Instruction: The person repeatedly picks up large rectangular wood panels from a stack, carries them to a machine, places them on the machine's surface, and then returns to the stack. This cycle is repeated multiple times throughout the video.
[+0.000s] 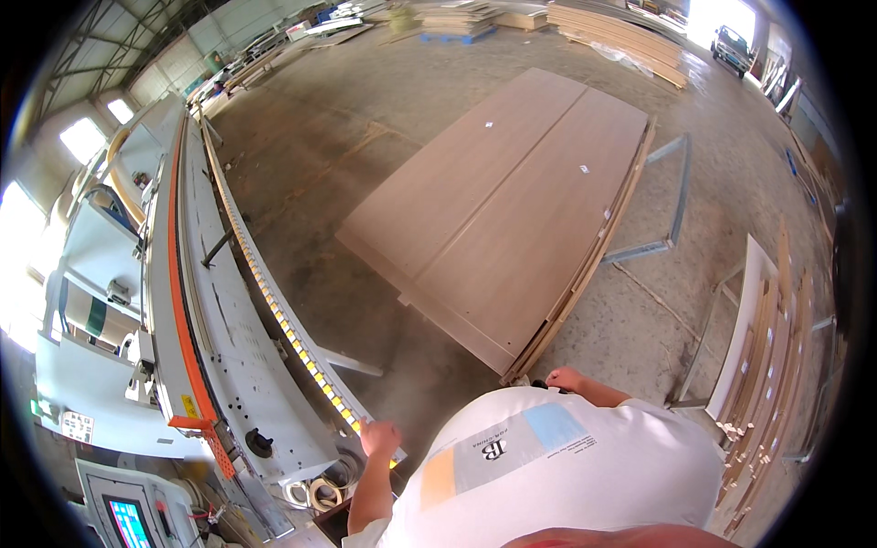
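The left hand (379,437) rests at the near end of a long grey machine (228,329), right at the yellow-studded rail (292,333) that runs along the machine's edge. Its grip looks curled, fingers drawn together, but whether it clasps the rail or only touches it cannot be told. The right hand (565,378) is out in front of the person's white shirt (557,466), just beside the near corner of a stack of wide brown boards (512,210) lying flat on the concrete floor (384,100). Its fingers are bent inward; a small dark thing shows just beside it, too small to make out, so what the grip closes on cannot be told.

The board stack lies between the machine and a grey metal frame (671,210) on the floor to the right. An orange strip (178,274) runs the length of the machine, and a screen (128,522) glows at its near end, low on the left. Coils of pale banding (320,489) sit below the left hand. To the right, narrow boards (763,365) lean upright in a rack. Far back, more stacked boards (621,32) and a parked vehicle (731,46) stand by the bright doorway.
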`<action>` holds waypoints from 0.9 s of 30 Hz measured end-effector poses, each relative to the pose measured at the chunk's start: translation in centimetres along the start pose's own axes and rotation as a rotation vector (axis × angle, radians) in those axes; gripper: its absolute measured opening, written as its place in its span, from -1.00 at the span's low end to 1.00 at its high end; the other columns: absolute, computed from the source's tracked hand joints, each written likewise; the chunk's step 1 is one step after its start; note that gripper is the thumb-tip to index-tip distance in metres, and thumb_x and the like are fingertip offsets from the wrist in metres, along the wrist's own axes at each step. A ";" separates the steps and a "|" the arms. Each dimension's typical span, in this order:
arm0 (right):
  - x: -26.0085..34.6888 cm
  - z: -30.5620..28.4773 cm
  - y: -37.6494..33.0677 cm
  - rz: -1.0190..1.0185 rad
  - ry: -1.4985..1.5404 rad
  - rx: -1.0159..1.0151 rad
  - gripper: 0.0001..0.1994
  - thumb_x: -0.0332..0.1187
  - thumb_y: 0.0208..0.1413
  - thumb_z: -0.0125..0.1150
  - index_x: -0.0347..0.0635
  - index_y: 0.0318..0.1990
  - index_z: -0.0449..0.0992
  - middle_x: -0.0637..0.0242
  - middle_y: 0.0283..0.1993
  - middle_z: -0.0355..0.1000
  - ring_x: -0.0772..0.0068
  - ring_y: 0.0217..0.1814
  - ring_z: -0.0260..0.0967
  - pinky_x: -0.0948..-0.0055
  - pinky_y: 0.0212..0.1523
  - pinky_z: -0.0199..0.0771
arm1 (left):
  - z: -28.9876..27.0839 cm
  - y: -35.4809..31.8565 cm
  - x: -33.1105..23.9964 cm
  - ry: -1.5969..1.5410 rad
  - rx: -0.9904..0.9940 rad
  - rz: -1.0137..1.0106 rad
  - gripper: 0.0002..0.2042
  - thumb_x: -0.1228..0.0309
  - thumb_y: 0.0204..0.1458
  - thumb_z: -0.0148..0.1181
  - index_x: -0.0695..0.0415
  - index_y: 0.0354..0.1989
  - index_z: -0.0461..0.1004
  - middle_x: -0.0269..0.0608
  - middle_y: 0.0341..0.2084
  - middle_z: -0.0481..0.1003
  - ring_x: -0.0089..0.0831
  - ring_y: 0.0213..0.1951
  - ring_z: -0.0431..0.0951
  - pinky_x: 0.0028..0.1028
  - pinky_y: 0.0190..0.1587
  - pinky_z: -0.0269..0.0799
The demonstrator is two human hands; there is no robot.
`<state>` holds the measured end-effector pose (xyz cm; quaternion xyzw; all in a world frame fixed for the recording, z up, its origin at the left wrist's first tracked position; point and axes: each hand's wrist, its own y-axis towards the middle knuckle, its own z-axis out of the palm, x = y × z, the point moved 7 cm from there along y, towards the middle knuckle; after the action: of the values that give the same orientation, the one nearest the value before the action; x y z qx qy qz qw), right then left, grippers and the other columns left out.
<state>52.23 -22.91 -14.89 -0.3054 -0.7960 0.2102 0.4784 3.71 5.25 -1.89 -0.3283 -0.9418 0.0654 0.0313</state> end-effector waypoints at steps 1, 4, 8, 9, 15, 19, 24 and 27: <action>0.1 0.0 -0.4 -0.003 -0.001 0.011 -0.72 -0.10 0.08 0.30 -0.09 -0.22 0.71 0.38 -0.39 0.62 0.52 -0.43 0.49 0.42 -0.37 0.49 | -0.1 0.0 -0.1 0.008 0.004 0.008 -0.75 0.21 0.04 0.09 0.03 -0.47 0.64 -0.10 -0.50 0.62 -0.20 -0.25 0.62 -0.12 0.39 0.09; 0.9 0.1 -0.2 -0.039 -0.026 0.056 -0.71 -0.11 0.10 0.28 -0.12 -0.20 0.70 0.31 -0.35 0.63 0.44 -0.36 0.54 0.38 -0.28 0.54 | -0.5 0.0 -0.1 0.026 0.031 0.005 -0.74 0.22 0.05 0.07 0.05 -0.46 0.64 -0.10 -0.49 0.62 -0.21 -0.25 0.63 -0.12 0.39 0.09; 0.6 0.2 0.0 -0.086 -0.041 0.029 -0.69 -0.14 0.08 0.29 -0.17 -0.16 0.68 0.21 -0.24 0.65 0.34 -0.23 0.59 0.33 -0.15 0.56 | 0.9 0.0 0.7 0.049 0.084 0.005 -0.74 0.23 0.06 0.05 0.07 -0.46 0.63 -0.11 -0.47 0.62 -0.22 -0.23 0.63 -0.11 0.40 0.07; 0.4 0.2 0.1 -0.073 -0.042 0.021 -0.69 -0.15 0.06 0.30 -0.17 -0.16 0.68 0.21 -0.23 0.65 0.34 -0.22 0.59 0.34 -0.14 0.56 | 0.7 0.1 0.6 0.054 0.088 0.009 -0.73 0.22 0.06 0.05 0.06 -0.46 0.63 -0.11 -0.47 0.63 -0.23 -0.22 0.63 -0.11 0.40 0.07; -0.1 -0.1 0.3 -0.056 -0.042 -0.015 -0.75 -0.26 -0.06 0.42 -0.15 -0.22 0.69 0.21 -0.24 0.65 0.33 -0.23 0.58 0.32 -0.17 0.56 | 1.0 0.1 0.6 0.035 0.120 -0.011 -0.72 0.20 0.08 0.03 0.04 -0.45 0.63 -0.18 -0.42 0.64 -0.26 -0.17 0.62 -0.11 0.41 0.04; 0.6 -0.1 0.5 -0.083 -0.087 -0.008 -0.71 -0.25 -0.03 0.41 -0.21 -0.18 0.66 0.18 -0.21 0.64 0.31 -0.19 0.57 0.32 -0.13 0.56 | 1.9 -0.1 1.2 0.059 0.135 -0.016 -0.72 0.19 0.09 0.03 0.04 -0.45 0.63 -0.19 -0.41 0.65 -0.26 -0.16 0.62 -0.11 0.41 0.03; 0.1 -0.1 0.2 -0.025 -0.023 -0.022 -0.72 -0.26 -0.01 0.38 -0.24 -0.19 0.66 0.14 -0.22 0.64 0.28 -0.19 0.57 0.31 -0.14 0.56 | 0.1 0.2 0.0 0.079 0.178 0.011 -0.72 0.20 0.09 0.03 0.03 -0.45 0.63 -0.18 -0.41 0.65 -0.26 -0.17 0.62 -0.11 0.40 0.04; -0.5 0.1 0.5 -0.060 -0.030 -0.036 -0.73 -0.25 0.02 0.36 -0.24 -0.19 0.66 0.13 -0.23 0.64 0.28 -0.20 0.57 0.29 -0.14 0.56 | -0.4 0.3 0.0 0.050 0.164 0.003 -0.73 0.21 0.08 0.03 0.04 -0.46 0.62 -0.17 -0.41 0.64 -0.25 -0.19 0.62 -0.12 0.40 0.05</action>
<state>52.43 -22.89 -15.54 -0.2866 -0.8157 0.1859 0.4669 3.96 5.54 -1.54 -0.3274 -0.9317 0.1340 0.0817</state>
